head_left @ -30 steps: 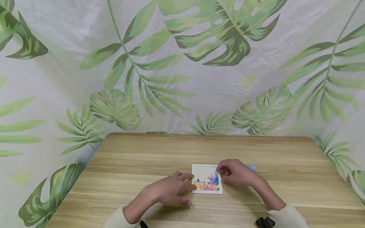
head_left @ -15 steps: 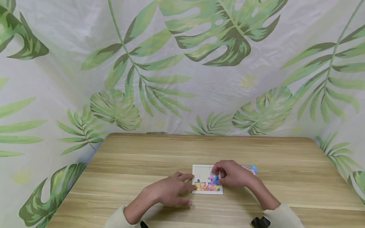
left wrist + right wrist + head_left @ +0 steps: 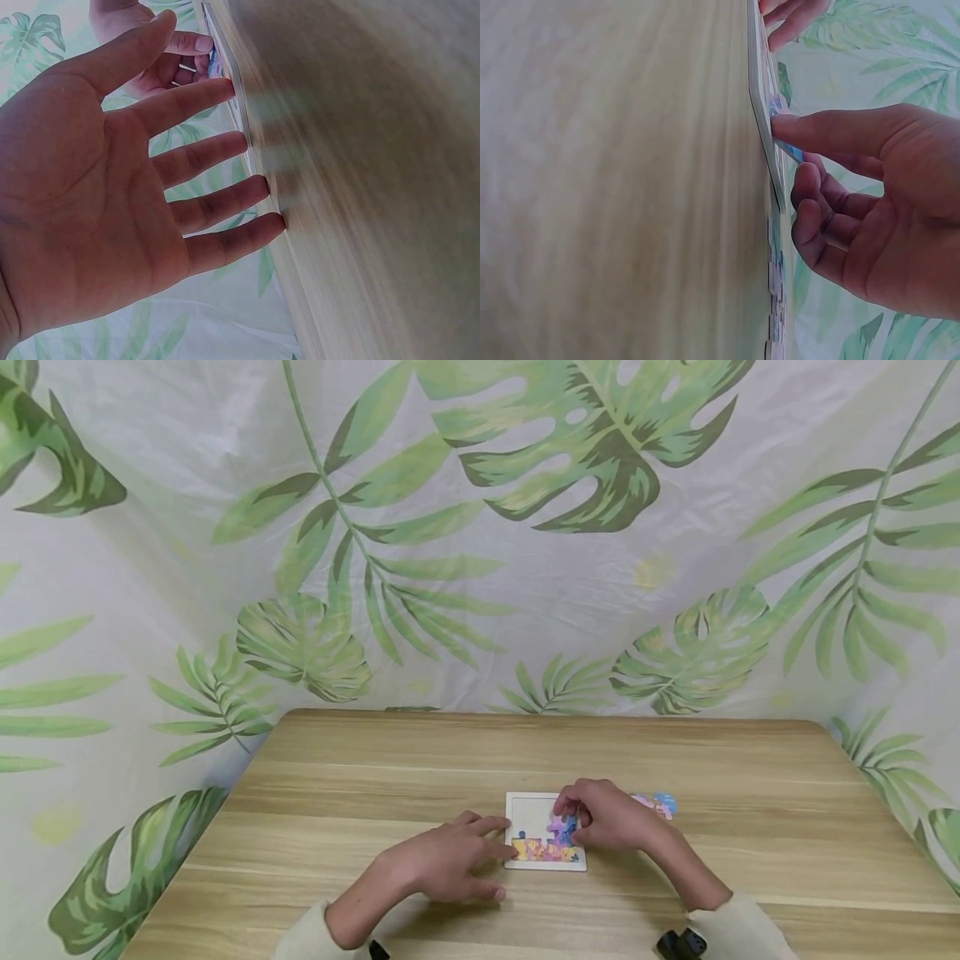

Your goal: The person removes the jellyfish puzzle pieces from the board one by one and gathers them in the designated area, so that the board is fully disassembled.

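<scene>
The puzzle tray lay flat on the wooden surface, in front of the person and between both hands. From the head view it looked nearly square, so I could not tell a long axis; two of its sides ran from left to right, the other two away from the person. This view also showed the tray's inside: yellow and pink pieces along the near side, blue and pink ones up the right side, and a bare pale area in the far left part. The left hand was spread, with fingertips at the left rim. The left wrist view gave its palm, the fingers well apart and the thumb raised away from the tray. The right hand was over the right side, and its fingers covered part of the pieces there. Only the right wrist view made clear that it pinched a blue puzzle piece between thumb and forefinger, tilted against the tray; its long axis I could not tell. Loose pieces lay to the right of the tray, partly behind the right hand.
</scene>
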Tool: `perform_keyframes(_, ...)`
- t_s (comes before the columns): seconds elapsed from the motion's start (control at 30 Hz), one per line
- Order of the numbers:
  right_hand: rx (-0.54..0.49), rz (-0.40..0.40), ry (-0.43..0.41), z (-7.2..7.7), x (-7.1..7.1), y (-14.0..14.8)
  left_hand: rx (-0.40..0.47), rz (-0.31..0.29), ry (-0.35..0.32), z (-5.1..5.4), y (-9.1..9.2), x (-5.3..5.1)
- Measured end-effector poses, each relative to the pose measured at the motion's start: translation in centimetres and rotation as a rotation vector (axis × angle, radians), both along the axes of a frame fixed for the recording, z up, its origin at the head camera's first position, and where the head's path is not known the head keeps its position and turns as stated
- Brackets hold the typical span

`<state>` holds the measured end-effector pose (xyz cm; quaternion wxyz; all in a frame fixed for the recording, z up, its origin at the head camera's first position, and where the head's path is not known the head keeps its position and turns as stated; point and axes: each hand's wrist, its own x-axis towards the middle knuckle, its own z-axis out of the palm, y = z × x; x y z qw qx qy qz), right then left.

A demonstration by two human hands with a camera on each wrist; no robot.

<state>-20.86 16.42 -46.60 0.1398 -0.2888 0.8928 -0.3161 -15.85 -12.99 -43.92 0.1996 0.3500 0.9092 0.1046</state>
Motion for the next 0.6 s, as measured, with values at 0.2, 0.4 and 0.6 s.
perform_keyframes(0.2, -0.008, -0.005, 0.024, 0.08, 0.17, -0.07, -0.003, -0.003, 0.002, -0.04, 0.04, -0.03)
perform_keyframes(0.4, -0.032, 0.012, 0.024, 0.20, 0.26, 0.18, -0.009, -0.010, 0.012, -0.07, 0.07, -0.04)
perform_keyframes(0.6, -0.065, 0.029, 0.016, 0.38, 0.26, 0.25, -0.007, -0.005, 0.014, -0.14, -0.01, 0.08)
